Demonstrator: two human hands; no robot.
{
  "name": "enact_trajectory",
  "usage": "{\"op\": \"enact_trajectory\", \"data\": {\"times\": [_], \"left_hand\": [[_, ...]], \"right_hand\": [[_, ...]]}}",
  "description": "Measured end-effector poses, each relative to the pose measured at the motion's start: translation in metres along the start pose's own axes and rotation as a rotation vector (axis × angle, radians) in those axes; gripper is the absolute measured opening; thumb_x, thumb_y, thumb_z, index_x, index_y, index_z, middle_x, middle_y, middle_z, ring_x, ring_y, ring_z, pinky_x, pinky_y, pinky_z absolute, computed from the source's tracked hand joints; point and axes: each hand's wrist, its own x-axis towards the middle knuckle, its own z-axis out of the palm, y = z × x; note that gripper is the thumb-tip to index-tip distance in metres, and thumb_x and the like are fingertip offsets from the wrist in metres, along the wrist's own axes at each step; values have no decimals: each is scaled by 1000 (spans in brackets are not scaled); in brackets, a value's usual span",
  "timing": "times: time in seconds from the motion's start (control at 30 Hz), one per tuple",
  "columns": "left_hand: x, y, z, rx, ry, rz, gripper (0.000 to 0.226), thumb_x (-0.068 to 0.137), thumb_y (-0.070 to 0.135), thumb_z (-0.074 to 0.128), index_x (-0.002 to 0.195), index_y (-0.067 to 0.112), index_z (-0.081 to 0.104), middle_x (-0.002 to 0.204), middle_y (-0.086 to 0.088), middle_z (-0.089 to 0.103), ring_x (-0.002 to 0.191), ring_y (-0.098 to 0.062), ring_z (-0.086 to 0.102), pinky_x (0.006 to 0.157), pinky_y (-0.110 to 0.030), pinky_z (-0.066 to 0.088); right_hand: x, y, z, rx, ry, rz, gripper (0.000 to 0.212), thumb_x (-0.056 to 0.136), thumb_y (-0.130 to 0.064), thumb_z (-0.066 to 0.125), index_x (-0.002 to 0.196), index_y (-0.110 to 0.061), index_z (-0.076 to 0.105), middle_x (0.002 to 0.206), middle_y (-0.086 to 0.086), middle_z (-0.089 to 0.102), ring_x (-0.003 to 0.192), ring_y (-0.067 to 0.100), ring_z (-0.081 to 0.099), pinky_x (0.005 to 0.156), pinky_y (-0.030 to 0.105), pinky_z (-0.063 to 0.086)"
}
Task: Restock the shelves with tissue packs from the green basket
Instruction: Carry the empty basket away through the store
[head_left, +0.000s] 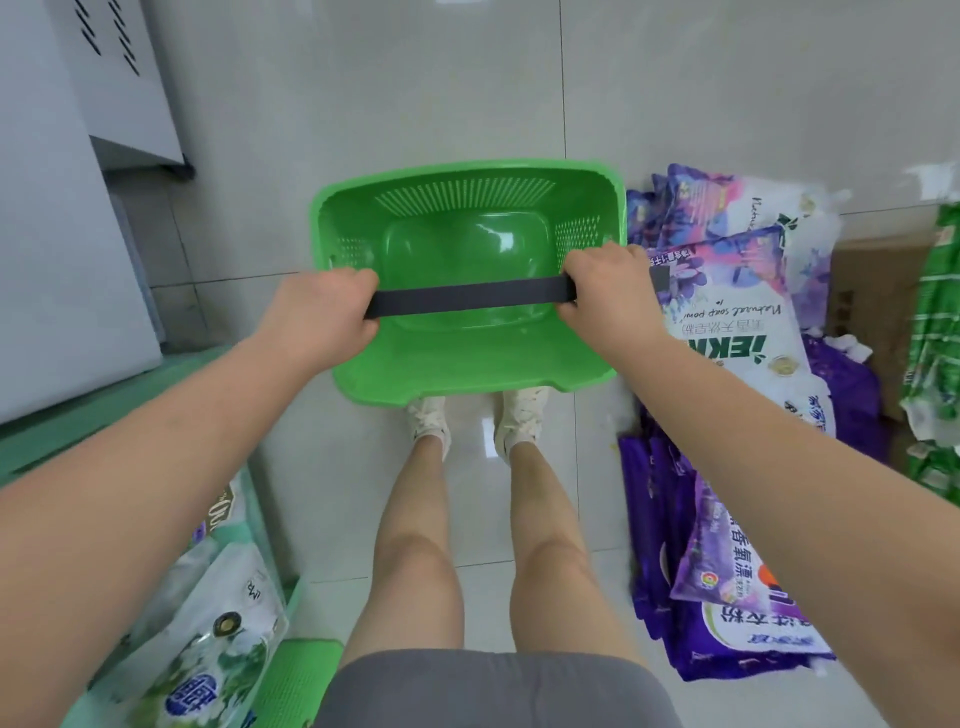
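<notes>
Left hand (324, 312) and right hand (605, 296) each clenching one end of flat dark handle (470, 301), holding green basket (363, 374) over glossy tiled floor (415, 104) ahead of white shoes (522, 415). Basket moulded plastic, smooth base, perforated walls, showing no tissue packs inside: unloading judged finished, basket return possibly remaining. Crinkly purple-white bags (727, 322) lying just beside basket at right.

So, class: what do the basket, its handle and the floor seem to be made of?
Basket: glossy green moulded plastic, judging by its sheen and perforated walls.
Handle: matte dark grey, probably plastic; both hands grip its ends.
Floor: pale glazed tile, shown by grout lines and reflections.
</notes>
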Motion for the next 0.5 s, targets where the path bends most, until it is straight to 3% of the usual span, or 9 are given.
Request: {"op": "enact_trajectory", "data": {"times": [0.37, 0.5], "left_hand": [[18, 12, 31, 20, -29, 18, 12, 88, 21, 50, 88, 10, 46, 87, -11, 60, 82, -33, 59, 59, -32, 31], [18, 8, 34, -62, 165, 57, 17, 77, 11, 64, 78, 5, 48, 72, -15, 56, 64, -35, 56, 54, -34, 32]], "right_hand": [[5, 23, 35, 20, 39, -41, 15, 82, -18, 63, 79, -7, 53, 76, 10, 57, 80, 29, 52, 82, 37, 32], [6, 27, 38, 33, 118, -64, 23, 80, -24, 67, 81, -4, 57, 78, 12, 60, 80, 30, 53, 82, 40, 35]]}}
